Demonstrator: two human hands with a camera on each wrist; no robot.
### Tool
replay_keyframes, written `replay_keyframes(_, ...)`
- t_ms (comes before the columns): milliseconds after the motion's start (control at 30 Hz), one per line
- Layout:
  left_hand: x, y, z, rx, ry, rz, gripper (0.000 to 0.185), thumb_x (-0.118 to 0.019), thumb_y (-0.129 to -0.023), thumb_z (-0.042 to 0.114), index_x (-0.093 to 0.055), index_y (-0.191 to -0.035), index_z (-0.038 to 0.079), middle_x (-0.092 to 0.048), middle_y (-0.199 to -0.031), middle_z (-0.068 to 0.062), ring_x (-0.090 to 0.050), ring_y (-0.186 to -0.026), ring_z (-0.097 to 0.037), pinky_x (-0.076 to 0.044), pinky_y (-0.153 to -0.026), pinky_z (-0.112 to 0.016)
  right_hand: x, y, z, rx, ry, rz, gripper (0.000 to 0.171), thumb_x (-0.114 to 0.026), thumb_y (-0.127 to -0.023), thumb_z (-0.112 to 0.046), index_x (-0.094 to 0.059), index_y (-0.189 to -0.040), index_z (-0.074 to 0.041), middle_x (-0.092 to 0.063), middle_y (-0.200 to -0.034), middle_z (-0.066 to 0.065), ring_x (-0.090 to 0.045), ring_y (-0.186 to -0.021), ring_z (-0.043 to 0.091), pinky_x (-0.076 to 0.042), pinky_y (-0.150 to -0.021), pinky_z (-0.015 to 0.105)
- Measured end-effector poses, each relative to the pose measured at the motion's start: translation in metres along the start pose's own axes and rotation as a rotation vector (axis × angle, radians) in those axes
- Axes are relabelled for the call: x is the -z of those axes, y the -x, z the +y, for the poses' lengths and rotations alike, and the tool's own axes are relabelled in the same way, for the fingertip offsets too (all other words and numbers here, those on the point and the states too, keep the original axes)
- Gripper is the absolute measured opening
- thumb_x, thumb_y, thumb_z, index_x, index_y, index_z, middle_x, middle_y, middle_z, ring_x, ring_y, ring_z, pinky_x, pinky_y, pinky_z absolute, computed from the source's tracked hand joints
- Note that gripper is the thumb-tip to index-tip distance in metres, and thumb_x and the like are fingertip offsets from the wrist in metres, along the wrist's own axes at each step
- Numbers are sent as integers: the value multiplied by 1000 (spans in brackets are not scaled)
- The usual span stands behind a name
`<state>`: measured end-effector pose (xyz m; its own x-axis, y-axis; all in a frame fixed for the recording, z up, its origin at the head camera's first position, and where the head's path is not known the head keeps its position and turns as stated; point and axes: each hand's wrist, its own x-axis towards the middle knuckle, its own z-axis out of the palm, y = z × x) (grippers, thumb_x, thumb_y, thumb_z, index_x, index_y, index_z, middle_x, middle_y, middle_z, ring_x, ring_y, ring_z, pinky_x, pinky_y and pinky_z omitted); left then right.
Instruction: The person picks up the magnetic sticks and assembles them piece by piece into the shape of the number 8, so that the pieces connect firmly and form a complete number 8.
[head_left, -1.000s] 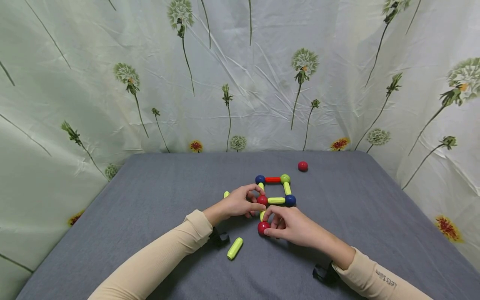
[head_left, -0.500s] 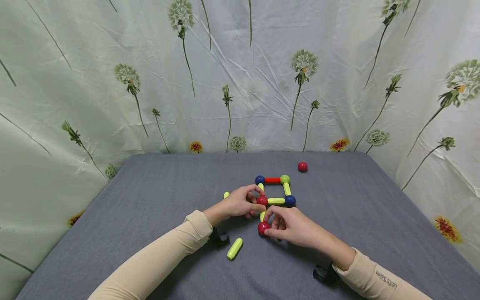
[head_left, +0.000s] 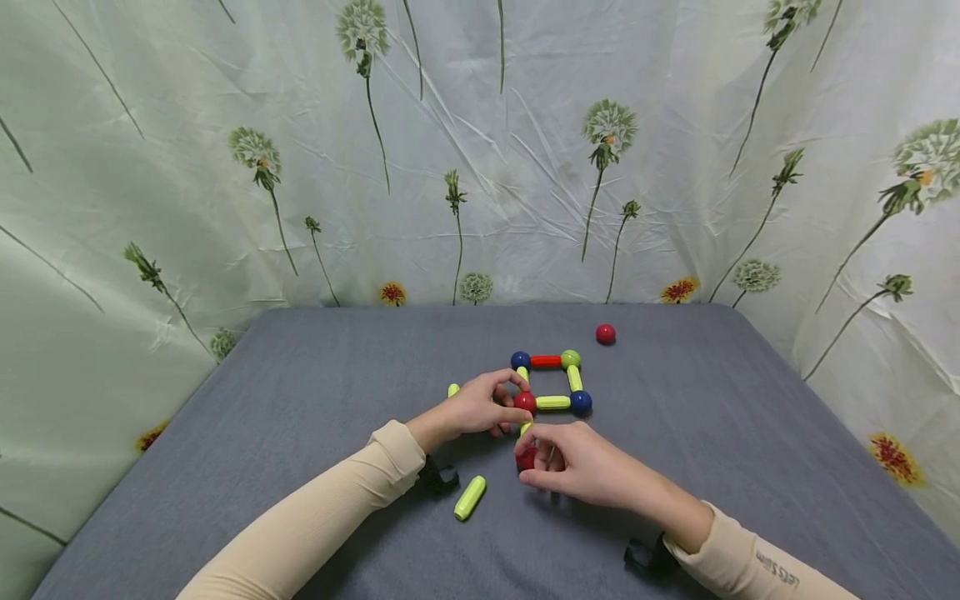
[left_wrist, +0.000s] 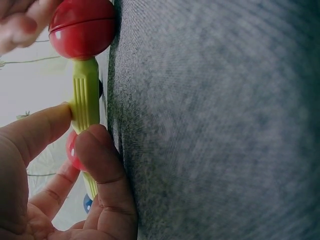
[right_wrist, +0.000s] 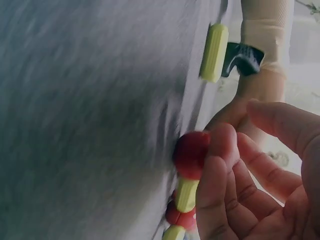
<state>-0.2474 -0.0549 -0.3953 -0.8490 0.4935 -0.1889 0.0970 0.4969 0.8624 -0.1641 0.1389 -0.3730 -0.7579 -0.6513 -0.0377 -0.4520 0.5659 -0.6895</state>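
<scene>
Magnetic rods and balls are what I am working with; nearest me at 6 o'clock a loose green rod (head_left: 469, 497) lies on the grey worktop (head_left: 300, 433). Just past it my right hand (head_left: 573, 467) pinches a red ball (head_left: 526, 457) stuck to the near end of a short green rod (right_wrist: 186, 194). My left hand (head_left: 480, 406) pinches that rod at the red corner ball (head_left: 524, 401) of the square frame (head_left: 551, 381). I judge I am extending the frame toward me. Next, I would say, comes a steady release of the ball, then the loose rod. Toward 1 o'clock, a spare red ball (head_left: 605, 333) sits apart.
</scene>
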Motion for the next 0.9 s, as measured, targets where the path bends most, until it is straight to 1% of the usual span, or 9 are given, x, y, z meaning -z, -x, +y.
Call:
replay_keyframes(267,0,-2,-1,0,3,-3,36,-73,-78,31,-54,-109,29,-62,-85,-6,-60,-60,-16,-54,-56,-31,-10,-1,-16,62,-64,-124,34,-64,-85,-37,-60,-113,-19,-62,-74,-11,-56,-56,1,-49,-58,18)
replay_keyframes(467,1,-3,-2,-2,3,-4,36,-73,-78,30,-54,-109,29,-62,-85,-6,-60,-59,-16,-54,-56,-32,-17,-6,-20,89,-55,-183,36,-63,-85,-38,-58,-117,-22,-62,-76,-12,-57,-58,-2,-49,-58,17)
replay_keyframes(600,1,-2,-2,-1,9,-6,36,-73,-78,30,-54,-109,29,-61,-84,-6,-60,-58,-15,-54,-56,-32,-21,-10,-21,89,-35,-204,39,-64,-84,-40,-56,-120,-25,-61,-76,-13,-55,-59,-2,-49,-57,17)
replay_keyframes(700,1,-1,-1,0,12,-7,37,-73,-78,32,-54,-109,29,-60,-83,-6,-60,-58,-16,-54,-56,-32,-24,-12,-23,90,-25,-209,41,-65,-84,-39,-55,-121,-25,-60,-75,-13,-54,-59,-3,-49,-57,16)
replay_keyframes(900,0,0,-1,-6,8,2,37,-73,-78,31,-54,-110,28,-59,-84,-8,-60,-59,-18,-54,-56,-32,-27,-15,-24,127,7,-196,41,-65,-84,-37,-56,-122,-24,-60,-73,-13,-55,-58,-5,-48,-57,15)
